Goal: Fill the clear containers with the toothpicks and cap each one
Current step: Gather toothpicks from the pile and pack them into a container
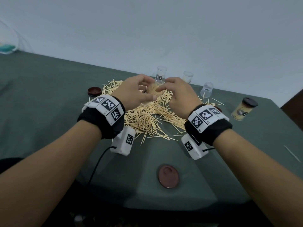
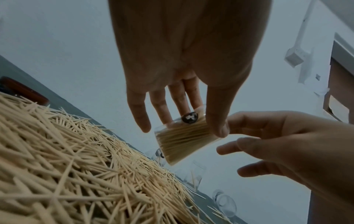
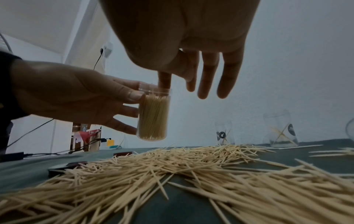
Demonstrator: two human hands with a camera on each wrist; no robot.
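My left hand (image 1: 146,91) grips a clear container (image 3: 153,116) packed with toothpicks and holds it upright above the toothpick pile (image 1: 147,117). Thumb and fingers wrap its wall (image 2: 184,141). My right hand (image 3: 176,81) hovers over the container's uncapped mouth. Its index fingertip touches the toothpick tips there, and the other fingers are straight. In the head view the container (image 1: 153,90) shows only as a sliver between both hands. No lid is in either hand.
Three uncapped clear containers stand behind the pile: one (image 1: 161,76), a second (image 1: 187,77), a third, tilted (image 1: 207,90). A capped full container (image 1: 244,109) stands at the right. Brown lids lie at the left (image 1: 94,91) and near the table's (image 1: 41,95) front (image 1: 168,175).
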